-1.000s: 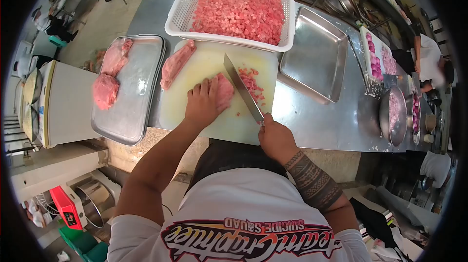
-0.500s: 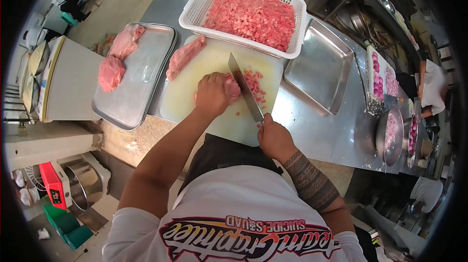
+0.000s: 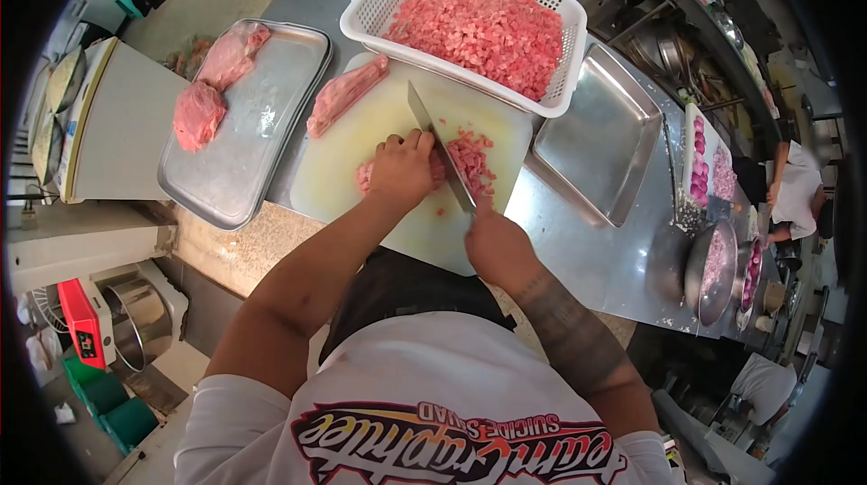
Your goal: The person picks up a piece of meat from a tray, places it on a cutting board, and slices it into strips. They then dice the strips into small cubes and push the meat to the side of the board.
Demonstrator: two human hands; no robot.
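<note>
My left hand [image 3: 402, 166] presses down on a piece of raw meat [image 3: 365, 176] on the white cutting board [image 3: 330, 180], its fingers curled over the top and hiding most of it. In my right hand [image 3: 495, 243] is the handle of a large kitchen knife [image 3: 440, 139], whose blade stands against the meat just right of my left fingertips. Small diced meat [image 3: 470, 158] lies loose along the blade's right side. A long uncut strip of meat [image 3: 348, 95] rests at the board's upper left.
A white perforated basket [image 3: 368, 11] heaped with diced meat stands behind the board. Left is a metal tray [image 3: 237, 146] with two larger meat pieces [image 3: 200, 113]; right, a steel pan [image 3: 598, 133]. Onions and a bowl [image 3: 711, 273] sit farther right. A person [image 3: 799, 187] stands beyond.
The knife has moved left toward my left fingers, and my right hand has shifted slightly left with it. More cut meat lies beside the blade. The whole view has shifted a little.
</note>
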